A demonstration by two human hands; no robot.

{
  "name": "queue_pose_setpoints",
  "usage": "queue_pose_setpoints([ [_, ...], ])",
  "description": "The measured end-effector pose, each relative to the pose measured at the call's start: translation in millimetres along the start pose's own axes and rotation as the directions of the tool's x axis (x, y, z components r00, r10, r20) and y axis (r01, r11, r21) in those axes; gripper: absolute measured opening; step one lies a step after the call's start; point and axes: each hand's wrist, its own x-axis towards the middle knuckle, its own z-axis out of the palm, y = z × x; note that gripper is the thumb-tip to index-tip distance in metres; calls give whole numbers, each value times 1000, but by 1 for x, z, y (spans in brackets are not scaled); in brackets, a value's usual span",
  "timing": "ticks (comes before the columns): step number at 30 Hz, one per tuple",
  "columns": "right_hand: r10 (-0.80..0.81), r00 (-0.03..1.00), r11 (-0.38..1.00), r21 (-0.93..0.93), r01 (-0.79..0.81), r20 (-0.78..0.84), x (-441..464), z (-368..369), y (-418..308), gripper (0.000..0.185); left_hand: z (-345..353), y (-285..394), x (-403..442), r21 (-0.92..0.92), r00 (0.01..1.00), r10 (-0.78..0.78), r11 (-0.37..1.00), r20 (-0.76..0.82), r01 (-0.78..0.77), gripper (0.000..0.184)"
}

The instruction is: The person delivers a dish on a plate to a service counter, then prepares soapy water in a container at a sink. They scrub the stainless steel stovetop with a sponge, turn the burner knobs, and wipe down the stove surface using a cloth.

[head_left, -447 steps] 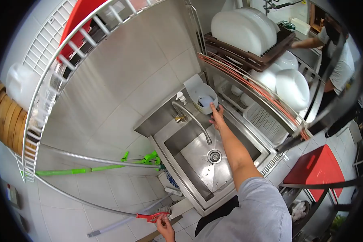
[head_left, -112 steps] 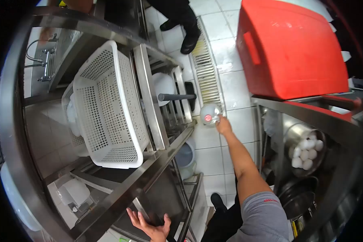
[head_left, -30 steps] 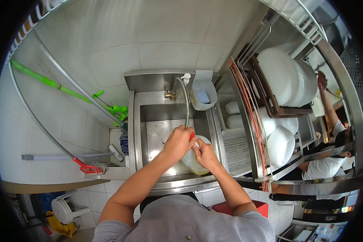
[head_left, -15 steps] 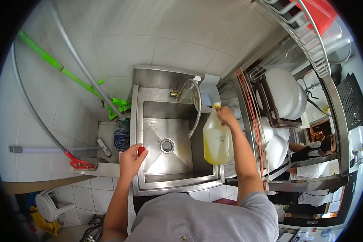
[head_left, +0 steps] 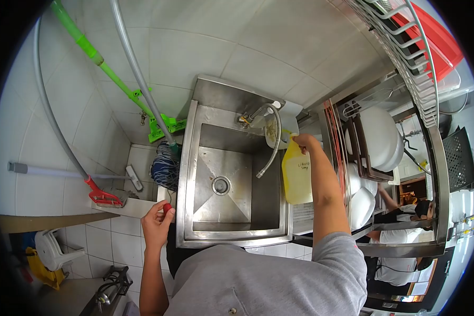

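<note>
My right hand [head_left: 306, 142] grips the top of a translucent jug [head_left: 297, 176] of yellow liquid, hand-marked "Liquid Soap". The jug is at the sink's right side, its mouth angled toward a whitish container [head_left: 272, 134] behind the faucet hose. Whether liquid is flowing out cannot be made out. Near the sink's front left corner, my left hand [head_left: 155, 226] pinches a small red cap [head_left: 167, 208]. Between the hands lies the steel sink [head_left: 208, 210], with a round drain in its basin. A faucet with a flexible hose [head_left: 275, 142] curves over its right side.
A green-handled tool [head_left: 113, 76], a mop [head_left: 166, 166] and a red brush [head_left: 102, 197] stand at left. On the right, a metal rack [head_left: 442, 200] holds white dishes [head_left: 371, 139]. Other people [head_left: 400, 237] are beyond it. A white stool [head_left: 55, 250] is at lower left.
The jug has tipped, its mouth now toward the container behind the faucet hose. My left hand has shifted slightly left and down with the red cap. The view has shifted a little.
</note>
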Motion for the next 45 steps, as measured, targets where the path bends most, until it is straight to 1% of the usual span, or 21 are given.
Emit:
queue_pose_setpoints([
  [3, -17, 1000, 999, 32, 17, -17, -10, 5, 0, 33, 2, -2, 8, 81, 997, 74, 994, -21, -72, 35],
  [6, 11, 1000, 998, 61, -11, -8, 3, 14, 10, 50, 9, 0, 11, 72, 995, 95, 993, 30, -97, 35],
  [9, -38, 998, 999, -5, 38, -46, -26, 15, 3, 29, 24, 7, 6, 21, 990, 109, 994, 89, -111, 35],
  [11, -39, 999, 998, -40, 38, -14, -25, 13, 0, 28, 35, 7, 1, -23, 986, 99, 995, 138, -97, 34],
  [12, -38, 999, 998, -57, 38, 1, -24, 11, 0, 27, 39, 5, -1, 25, 983, 78, 996, 168, -83, 34],
  [15, 20, 999, 1000, 2, -20, 42, -24, 8, -2, 25, 54, -4, -9, 46, 973, 121, 990, 198, -132, 34],
  [18, 41, 998, 996, -84, -37, 37, -27, 3, -7, 34, 67, -7, -19, 36, 971, 116, 991, 207, -126, 35],
  [21, 38, 995, 981, -191, -19, 97, -11, -1, -7, 32, 74, -7, -30, 23, 971, 109, 993, 212, -117, 37],
  [24, 0, 999, 973, -229, 12, 50, -32, -6, -14, 31, 79, -2, -40, 20, 976, 120, 992, 182, -126, 38],
  [27, -15, 998, 961, -275, 30, 58, -24, -6, -12, 31, 82, -3, -50, 31, 981, 130, 990, 147, -135, 39],
  [30, -19, 997, 978, -205, 34, 76, -17, -2, -6, 31, 84, -6, -56, 62, 981, 143, 986, 129, -152, 39],
  [32, -40, 997, 980, -191, 52, 67, -11, 3, -1, 32, 86, -9, -58, 75, 980, 160, 983, 121, -169, 39],
  [36, -73, 997, 991, -111, 76, 27, -26, 6, 3, 31, 92, -12, -55, 45, 978, 161, 985, 131, -168, 39],
  [39, -107, 980, 987, 97, 125, -169, -37, 12, 8, 34, 99, 1, -49, 27, 973, 162, 985, 165, -169, 39],
  [40, -134, 960, 974, 145, 173, -248, -45, 15, 9, 36, 100, 6, -46, 18, 968, 131, 990, 215, -138, 41],
  [42, -164, 898, 937, 220, 272, -409, -64, 19, 15, 41, 104, 8, -33, 4, 948, 216, 975, 234, -223, 42],
  [45, -149, 838, 836, 385, 390, -526, -72, 34, 30, 45, 114, 15, -8, -59, 905, 316, 948, 286, -312, 41],
])
